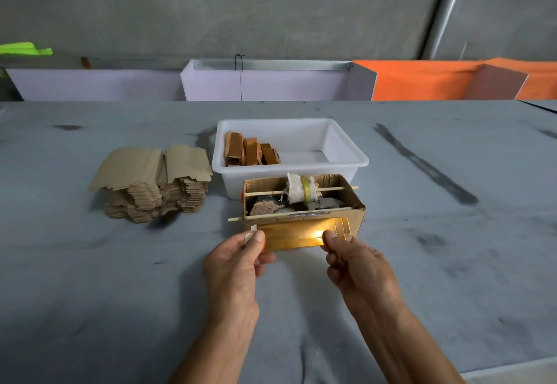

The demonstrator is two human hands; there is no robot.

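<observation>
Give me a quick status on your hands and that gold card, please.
Left hand pinches left end of gold card blank; right hand, the right end. Blank held before open cardboard box. Nothing blocking.

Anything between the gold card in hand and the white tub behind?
Yes. The open cardboard box sits directly between the gold card, pinched by left hand and right hand, and the white tub. Two sticks, one carrying a cloth roll, cross its top.

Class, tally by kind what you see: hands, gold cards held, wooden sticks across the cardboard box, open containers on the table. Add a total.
Hands: 2, left hand, right hand
Gold card: 1
Wooden sticks: 2, back stick, front stick
Containers: 2, white tub, cardboard box
Total: 7
</observation>
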